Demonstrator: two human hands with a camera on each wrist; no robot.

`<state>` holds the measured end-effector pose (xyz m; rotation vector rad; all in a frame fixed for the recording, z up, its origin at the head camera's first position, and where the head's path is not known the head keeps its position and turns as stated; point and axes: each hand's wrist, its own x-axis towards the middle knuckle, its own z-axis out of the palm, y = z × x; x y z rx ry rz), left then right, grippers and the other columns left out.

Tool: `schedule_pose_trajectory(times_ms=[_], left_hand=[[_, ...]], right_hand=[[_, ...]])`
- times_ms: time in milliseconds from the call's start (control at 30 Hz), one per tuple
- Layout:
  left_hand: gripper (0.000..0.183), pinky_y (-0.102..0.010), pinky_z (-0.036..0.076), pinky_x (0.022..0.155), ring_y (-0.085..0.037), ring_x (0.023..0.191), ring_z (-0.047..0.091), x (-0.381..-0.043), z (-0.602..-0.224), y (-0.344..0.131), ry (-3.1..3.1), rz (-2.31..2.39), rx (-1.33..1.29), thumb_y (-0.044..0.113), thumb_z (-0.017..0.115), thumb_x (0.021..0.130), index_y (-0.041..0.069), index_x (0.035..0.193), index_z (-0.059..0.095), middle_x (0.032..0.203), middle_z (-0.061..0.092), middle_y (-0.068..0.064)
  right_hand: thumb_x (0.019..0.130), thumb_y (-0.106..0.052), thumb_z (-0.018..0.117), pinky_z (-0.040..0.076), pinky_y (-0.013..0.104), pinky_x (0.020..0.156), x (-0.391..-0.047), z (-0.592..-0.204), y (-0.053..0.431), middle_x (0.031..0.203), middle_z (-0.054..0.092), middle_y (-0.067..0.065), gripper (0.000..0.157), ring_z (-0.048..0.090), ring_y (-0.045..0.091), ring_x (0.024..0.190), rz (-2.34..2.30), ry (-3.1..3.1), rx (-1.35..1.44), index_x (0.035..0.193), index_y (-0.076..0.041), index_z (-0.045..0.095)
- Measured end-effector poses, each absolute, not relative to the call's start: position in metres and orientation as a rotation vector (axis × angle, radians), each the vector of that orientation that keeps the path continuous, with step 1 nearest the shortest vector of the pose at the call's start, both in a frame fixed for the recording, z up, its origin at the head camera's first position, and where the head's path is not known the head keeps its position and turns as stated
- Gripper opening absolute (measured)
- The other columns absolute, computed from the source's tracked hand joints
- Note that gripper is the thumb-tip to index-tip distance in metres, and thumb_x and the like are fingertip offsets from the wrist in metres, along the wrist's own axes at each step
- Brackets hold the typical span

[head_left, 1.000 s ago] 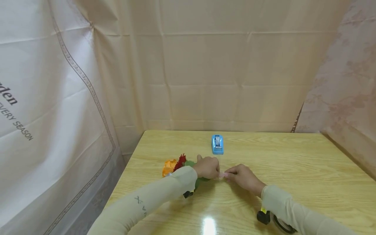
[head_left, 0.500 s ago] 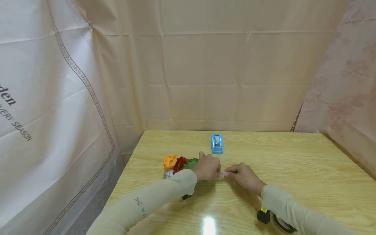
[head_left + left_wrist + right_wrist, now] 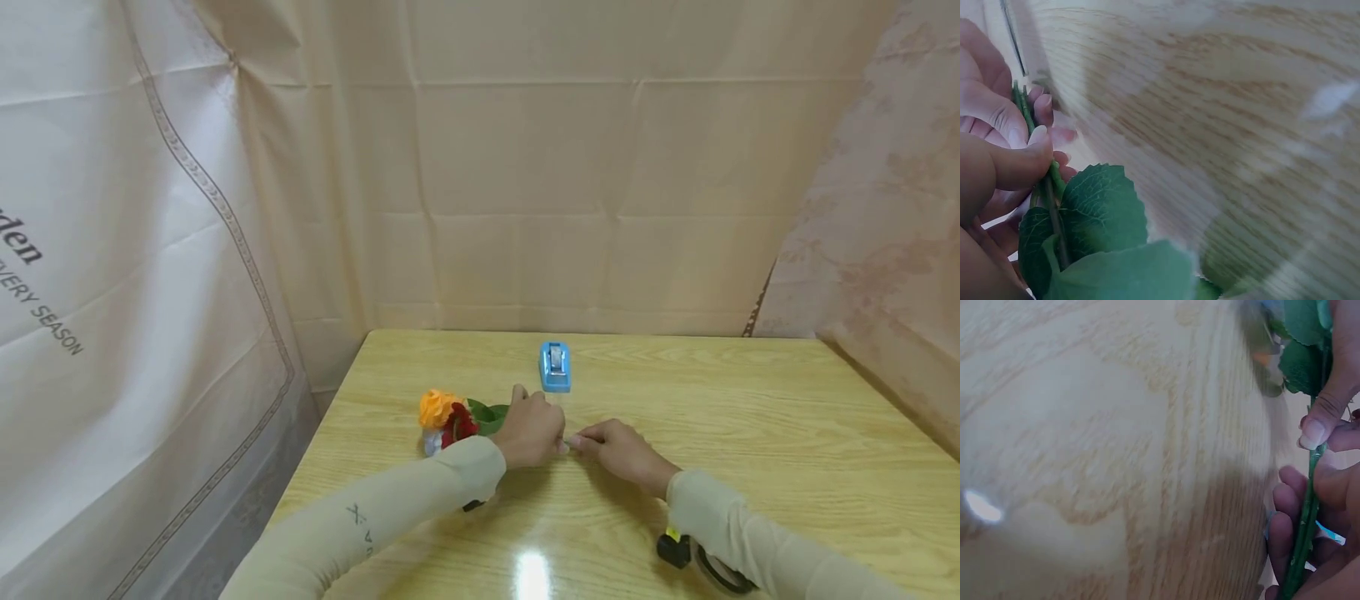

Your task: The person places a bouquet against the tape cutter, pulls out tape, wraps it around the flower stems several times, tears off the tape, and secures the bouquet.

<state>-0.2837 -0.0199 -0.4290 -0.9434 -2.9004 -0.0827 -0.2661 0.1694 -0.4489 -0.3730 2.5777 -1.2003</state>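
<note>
A bunch of artificial flowers lies low over the table, with an orange flower (image 3: pixel 438 409), a red flower (image 3: pixel 459 424) and a whitish one (image 3: pixel 432 442). My left hand (image 3: pixel 531 429) pinches the stems below the leaves (image 3: pixel 1104 209). In the left wrist view, its thumb presses on them. My right hand (image 3: pixel 621 454) holds the lower part of the green stems (image 3: pixel 1307 515), close beside the left hand. In the right wrist view, its thumb and fingers lie on both sides of the stems. Whether tape is on the stems I cannot tell.
A blue tape dispenser (image 3: pixel 555 367) stands beyond the hands, near the back of the wooden table (image 3: pixel 750 400). Cloth sheets (image 3: pixel 525 167) hang behind and at both sides. A black device (image 3: pixel 673 550) sits under the right wrist.
The bunch has turned about its stems: the orange flower rose slightly, the red one swung round, and the whitish one shows more. Both hands stay nearly in place.
</note>
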Motion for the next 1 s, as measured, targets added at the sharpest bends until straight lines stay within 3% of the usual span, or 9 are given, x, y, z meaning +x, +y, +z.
schedule_pose_trajectory(times_ms=[467, 567, 633, 700, 767, 867, 1000], left_hand=[[0.03, -0.033, 0.027, 0.076, -0.008, 0.063, 0.048, -0.295, -0.423, -0.02, -2.942, -0.162, -1.07, 0.035, 0.082, 0.089, 0.021, 0.067, 0.066, 0.058, 0.057, 0.015], [0.029, -0.037, 0.032, 0.085, -0.005, 0.06, 0.048, -0.301, -0.42, -0.022, -3.032, -0.269, -1.087, 0.034, 0.082, 0.089, 0.018, 0.069, 0.068, 0.059, 0.057, 0.015], [0.034, -0.045, 0.034, 0.098, -0.005, 0.056, 0.045, -0.305, -0.417, -0.023, -3.115, -0.351, -1.094, 0.031, 0.079, 0.092, 0.013, 0.065, 0.068, 0.056, 0.054, 0.012], [0.038, -0.058, 0.03, 0.109, -0.005, 0.054, 0.044, -0.308, -0.413, -0.025, -3.208, -0.448, -1.091, 0.028, 0.074, 0.096, 0.008, 0.064, 0.069, 0.053, 0.056, 0.008], [0.042, -0.063, 0.025, 0.113, -0.008, 0.052, 0.04, -0.312, -0.409, -0.028, -3.301, -0.52, -1.082, 0.026, 0.068, 0.101, 0.004, 0.064, 0.07, 0.052, 0.052, 0.003], [0.038, -0.054, 0.031, 0.114, -0.006, 0.065, 0.05, -0.315, -0.405, -0.032, -3.417, -0.673, -1.075, 0.024, 0.062, 0.104, 0.004, 0.075, 0.077, 0.068, 0.066, 0.005], [0.035, -0.04, 0.044, 0.104, -0.008, 0.09, 0.06, -0.317, -0.405, -0.036, -3.478, -0.828, -1.062, 0.025, 0.059, 0.106, 0.008, 0.084, 0.08, 0.094, 0.076, 0.005]], right_hand=[[0.099, -0.024, 0.069, 0.056, 0.048, 0.089, -0.265, -0.444, 0.167, 0.102, 0.075, 0.002, 0.021, 0.069, 0.024, 0.1, -1.176, 2.682, -0.374, 0.106, -0.008, 0.08], [0.099, -0.023, 0.07, 0.056, 0.047, 0.088, -0.265, -0.444, 0.166, 0.1, 0.075, 0.001, 0.02, 0.069, 0.024, 0.1, -1.17, 2.699, -0.383, 0.106, -0.007, 0.08], [0.098, -0.023, 0.07, 0.056, 0.046, 0.087, -0.266, -0.445, 0.166, 0.1, 0.075, 0.001, 0.02, 0.069, 0.024, 0.099, -1.164, 2.712, -0.384, 0.105, -0.007, 0.08], [0.098, -0.022, 0.071, 0.056, 0.046, 0.087, -0.267, -0.447, 0.166, 0.099, 0.075, 0.0, 0.019, 0.068, 0.023, 0.098, -1.161, 2.72, -0.379, 0.105, -0.008, 0.08], [0.098, -0.022, 0.071, 0.056, 0.047, 0.089, -0.268, -0.448, 0.166, 0.099, 0.074, -0.001, 0.018, 0.068, 0.022, 0.098, -1.165, 2.721, -0.355, 0.105, -0.009, 0.081], [0.097, -0.023, 0.072, 0.055, 0.048, 0.091, -0.268, -0.449, 0.167, 0.101, 0.074, -0.001, 0.018, 0.067, 0.023, 0.101, -1.173, 2.717, -0.334, 0.105, -0.01, 0.081], [0.097, -0.025, 0.072, 0.055, 0.05, 0.091, -0.269, -0.45, 0.168, 0.104, 0.074, 0.001, 0.02, 0.068, 0.026, 0.103, -1.173, 2.716, -0.354, 0.107, -0.008, 0.08]])
